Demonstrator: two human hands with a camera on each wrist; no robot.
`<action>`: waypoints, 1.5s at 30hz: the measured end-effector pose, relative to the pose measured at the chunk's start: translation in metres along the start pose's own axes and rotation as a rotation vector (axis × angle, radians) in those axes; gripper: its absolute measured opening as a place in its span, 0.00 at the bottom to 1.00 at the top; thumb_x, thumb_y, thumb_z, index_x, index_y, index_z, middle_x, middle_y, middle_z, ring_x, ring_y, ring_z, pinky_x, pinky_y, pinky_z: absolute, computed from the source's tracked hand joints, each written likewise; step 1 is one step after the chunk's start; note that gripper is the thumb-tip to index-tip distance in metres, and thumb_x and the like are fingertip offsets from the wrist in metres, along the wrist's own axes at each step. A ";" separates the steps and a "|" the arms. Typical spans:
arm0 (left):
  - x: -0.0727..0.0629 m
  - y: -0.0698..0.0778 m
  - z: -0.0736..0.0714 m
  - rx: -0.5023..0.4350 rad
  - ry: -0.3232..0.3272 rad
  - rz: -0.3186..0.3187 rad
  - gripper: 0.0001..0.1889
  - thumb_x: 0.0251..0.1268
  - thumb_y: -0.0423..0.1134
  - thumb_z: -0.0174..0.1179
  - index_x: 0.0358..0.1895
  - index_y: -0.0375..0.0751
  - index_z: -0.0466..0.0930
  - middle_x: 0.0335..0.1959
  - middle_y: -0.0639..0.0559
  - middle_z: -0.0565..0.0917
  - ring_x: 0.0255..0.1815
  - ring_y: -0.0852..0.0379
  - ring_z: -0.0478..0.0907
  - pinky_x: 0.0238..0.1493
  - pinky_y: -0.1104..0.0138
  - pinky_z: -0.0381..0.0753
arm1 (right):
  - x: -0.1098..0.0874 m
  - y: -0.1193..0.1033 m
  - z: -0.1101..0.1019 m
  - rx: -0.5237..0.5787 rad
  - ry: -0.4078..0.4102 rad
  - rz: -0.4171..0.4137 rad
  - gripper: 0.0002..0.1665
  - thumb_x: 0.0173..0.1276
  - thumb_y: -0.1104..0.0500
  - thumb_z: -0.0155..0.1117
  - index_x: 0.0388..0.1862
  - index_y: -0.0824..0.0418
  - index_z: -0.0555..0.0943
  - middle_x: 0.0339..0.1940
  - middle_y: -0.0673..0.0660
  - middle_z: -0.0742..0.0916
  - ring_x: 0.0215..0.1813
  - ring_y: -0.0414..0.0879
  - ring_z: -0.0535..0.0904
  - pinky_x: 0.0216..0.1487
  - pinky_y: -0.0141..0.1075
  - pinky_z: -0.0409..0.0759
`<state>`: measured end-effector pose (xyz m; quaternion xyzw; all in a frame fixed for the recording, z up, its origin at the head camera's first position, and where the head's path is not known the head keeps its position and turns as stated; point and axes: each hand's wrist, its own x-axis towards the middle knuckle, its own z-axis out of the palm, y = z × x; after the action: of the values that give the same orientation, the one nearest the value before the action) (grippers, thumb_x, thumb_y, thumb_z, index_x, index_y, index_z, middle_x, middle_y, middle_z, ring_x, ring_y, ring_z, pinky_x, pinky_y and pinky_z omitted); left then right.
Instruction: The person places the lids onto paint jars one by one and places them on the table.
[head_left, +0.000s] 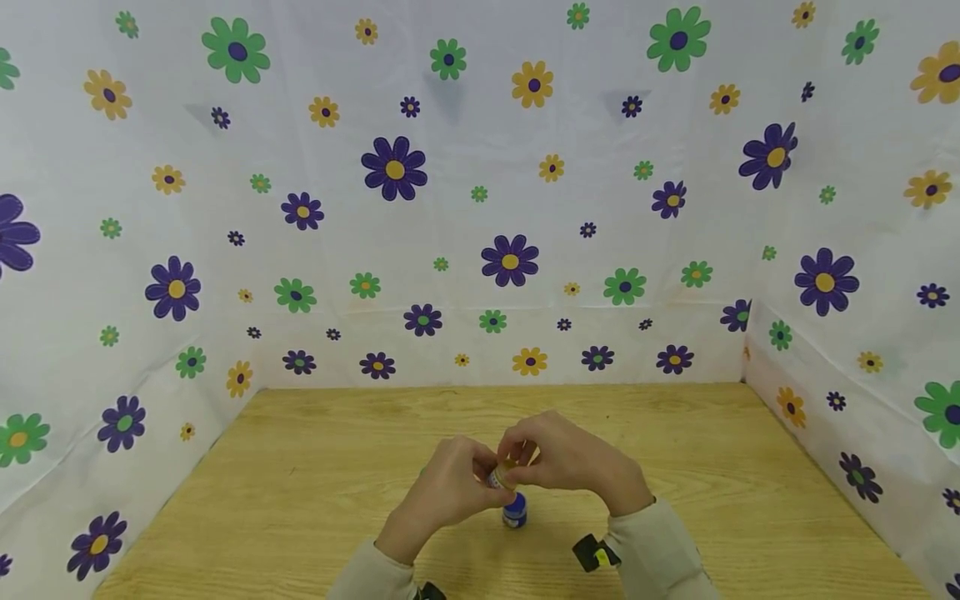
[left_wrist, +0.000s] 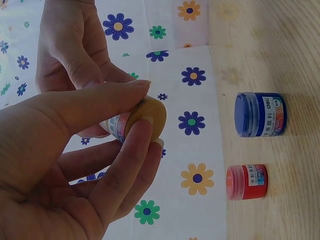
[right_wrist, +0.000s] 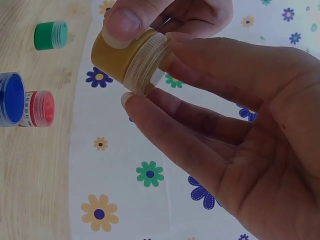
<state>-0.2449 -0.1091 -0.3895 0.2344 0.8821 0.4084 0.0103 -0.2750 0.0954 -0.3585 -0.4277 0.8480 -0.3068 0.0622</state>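
A small jar of yellow paint (head_left: 501,473) with a clear ridged lid (right_wrist: 146,64) is held tilted above the table. My left hand (head_left: 450,485) grips the yellow body between thumb and fingers. My right hand (head_left: 573,462) pinches the lid, its thumb and fingertips on the rim, as the right wrist view shows. The lid still sits on the jar. Just below the hands stands a jar of blue paint (head_left: 514,510). A jar of red paint (left_wrist: 247,182) shows in the left wrist view; the hands hide it in the head view.
In the right wrist view a jar of green paint (right_wrist: 50,35) stands on the wooden table (head_left: 322,467), apart from the red and blue ones. White flower-printed cloth (head_left: 450,225) walls off the table's back and both sides.
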 end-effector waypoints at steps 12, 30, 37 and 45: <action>0.003 0.000 -0.003 0.009 0.009 0.002 0.09 0.53 0.36 0.79 0.37 0.40 0.91 0.29 0.52 0.91 0.30 0.63 0.85 0.31 0.72 0.81 | 0.000 -0.001 -0.004 0.054 0.006 0.015 0.09 0.69 0.64 0.71 0.47 0.60 0.88 0.48 0.55 0.91 0.50 0.47 0.88 0.46 0.30 0.87; 0.001 0.000 0.000 0.007 -0.003 -0.007 0.10 0.53 0.37 0.79 0.39 0.39 0.91 0.32 0.51 0.91 0.32 0.60 0.85 0.31 0.72 0.81 | -0.001 0.001 -0.001 -0.008 0.011 0.014 0.07 0.68 0.64 0.72 0.44 0.60 0.88 0.42 0.52 0.91 0.40 0.36 0.85 0.45 0.26 0.84; 0.001 -0.001 0.000 0.004 0.001 -0.004 0.11 0.54 0.37 0.78 0.40 0.39 0.92 0.32 0.51 0.91 0.32 0.59 0.86 0.31 0.71 0.82 | 0.001 0.001 0.000 -0.037 0.014 0.030 0.07 0.70 0.58 0.71 0.43 0.59 0.88 0.34 0.49 0.90 0.36 0.34 0.82 0.43 0.28 0.83; 0.000 0.000 -0.001 0.000 0.005 -0.018 0.11 0.54 0.36 0.78 0.39 0.39 0.91 0.32 0.51 0.91 0.32 0.61 0.85 0.32 0.72 0.82 | 0.001 -0.001 0.001 -0.006 0.000 0.065 0.12 0.71 0.58 0.71 0.50 0.60 0.87 0.46 0.54 0.91 0.44 0.42 0.87 0.47 0.30 0.86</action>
<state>-0.2448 -0.1102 -0.3894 0.2255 0.8842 0.4089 0.0118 -0.2748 0.0944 -0.3585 -0.4001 0.8623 -0.3022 0.0710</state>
